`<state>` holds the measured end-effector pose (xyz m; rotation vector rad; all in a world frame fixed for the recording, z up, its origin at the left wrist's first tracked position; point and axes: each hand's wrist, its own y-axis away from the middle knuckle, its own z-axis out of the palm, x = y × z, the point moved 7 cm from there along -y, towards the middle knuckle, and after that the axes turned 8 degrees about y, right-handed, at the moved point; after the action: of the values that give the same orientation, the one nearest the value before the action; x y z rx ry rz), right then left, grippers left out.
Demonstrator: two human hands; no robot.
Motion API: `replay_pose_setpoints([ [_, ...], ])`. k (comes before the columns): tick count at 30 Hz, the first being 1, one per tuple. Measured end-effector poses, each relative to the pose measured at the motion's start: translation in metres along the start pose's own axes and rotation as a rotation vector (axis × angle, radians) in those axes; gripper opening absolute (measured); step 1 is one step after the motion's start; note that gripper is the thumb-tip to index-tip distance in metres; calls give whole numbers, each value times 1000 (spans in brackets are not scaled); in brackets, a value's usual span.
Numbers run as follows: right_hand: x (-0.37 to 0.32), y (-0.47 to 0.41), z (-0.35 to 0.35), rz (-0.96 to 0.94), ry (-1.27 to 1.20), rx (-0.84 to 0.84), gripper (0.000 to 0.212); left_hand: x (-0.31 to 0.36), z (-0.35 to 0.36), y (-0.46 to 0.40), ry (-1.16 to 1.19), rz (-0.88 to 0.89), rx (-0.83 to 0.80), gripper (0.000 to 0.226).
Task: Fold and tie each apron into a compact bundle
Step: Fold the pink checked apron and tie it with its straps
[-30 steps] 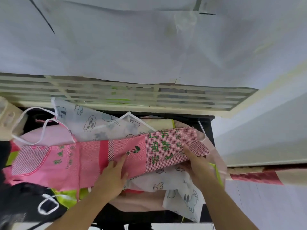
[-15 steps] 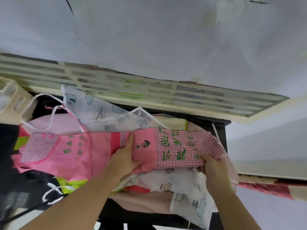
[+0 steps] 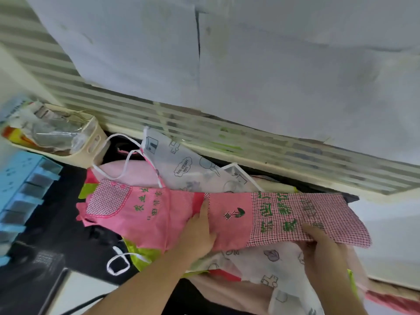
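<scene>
A pink apron (image 3: 150, 214) with red-checked panels and green lettering lies folded into a long strip across a pile of other aprons. My left hand (image 3: 200, 235) rests flat on its middle, fingers straight, pressing the fabric down. My right hand (image 3: 318, 244) grips the checked right end of the strip from the near edge, thumb on top and fingers under it. A white apron with cartoon prints (image 3: 188, 171) lies beneath, showing behind and in front of the strip. Its white ties (image 3: 118, 262) loop out at the left.
A black table (image 3: 68, 226) holds the pile. A cream basket (image 3: 88, 146) with plastic packets stands at the back left, and a blue organiser (image 3: 20, 189) sits at the left edge. A slatted rail and white wall run behind. A pale pink apron (image 3: 127, 171) lies under the pile.
The view has swung left and closer. My left hand stays flat on the strip's middle. My right hand has slid further along the checked end, keeping its grip.
</scene>
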<state>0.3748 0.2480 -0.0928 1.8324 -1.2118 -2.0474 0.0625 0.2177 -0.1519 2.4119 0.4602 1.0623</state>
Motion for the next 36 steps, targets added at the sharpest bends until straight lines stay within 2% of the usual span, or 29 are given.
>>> replay_pose_setpoints([
  [3, -30, 50, 25, -166, 167, 16, 43, 7, -21, 6, 274, -28, -115, 55],
  [5, -46, 86, 51, -303, 414, -53, 23, 13, -35, 9, 567, -111, -158, 33],
  [6, -49, 106, 71, -369, 529, -119, 14, 16, -42, 17, 738, -140, -209, 31],
  [7, -46, 125, 93, -431, 656, -181, 17, 22, -48, 26, 912, -158, -285, 34],
  [9, -27, 161, 142, -578, 861, -328, 19, 29, -66, 38, 1171, -179, -426, 53],
  [10, -12, 175, 166, -650, 945, -402, 7, 34, -79, 40, 1262, -179, -455, 63],
  [11, 5, 185, 188, -722, 1072, -461, 16, 35, -95, 35, 1353, -209, -437, 68],
  [12, 23, 194, 207, -817, 1203, -534, 39, 30, -113, 32, 1398, -262, -346, 66],
  [14, 54, 207, 234, -956, 1396, -620, 74, 3, -155, 34, 1253, -358, -118, 55],
  [15, 63, 217, 247, -976, 1451, -649, 81, -13, -167, 45, 1196, -321, -123, 46],
  [17, 75, 228, 264, -951, 1536, -681, 82, -34, -175, 71, 1080, -250, -234, 26],
  [19, 89, 238, 279, -950, 1579, -723, 82, -63, -193, 80, 849, -195, -144, 26],
  [23, 115, 247, 297, -940, 1641, -828, 100, -103, -212, 60, 539, -230, -37, 26],
  [25, 123, 246, 301, -956, 1615, -851, 96, -114, -224, 55, 380, -204, -18, 22],
  [27, 127, 242, 299, -1006, 1572, -801, 89, -120, -239, 51, 294, -142, -9, 16],
  [30, 130, 231, 291, -1078, 1556, -662, 78, -137, -260, 40, 275, -170, -44, 28],
  [33, 139, 214, 278, -1006, 1650, -638, 77, -154, -267, 27, 322, -88, -70, 35],
  [34, 144, 208, 273, -980, 1710, -639, 78, -162, -265, 23, 319, -88, -72, 47],
  [36, 156, 202, 267, -941, 1802, -671, 76, -188, -256, 20, 265, -176, -43, 89],
])
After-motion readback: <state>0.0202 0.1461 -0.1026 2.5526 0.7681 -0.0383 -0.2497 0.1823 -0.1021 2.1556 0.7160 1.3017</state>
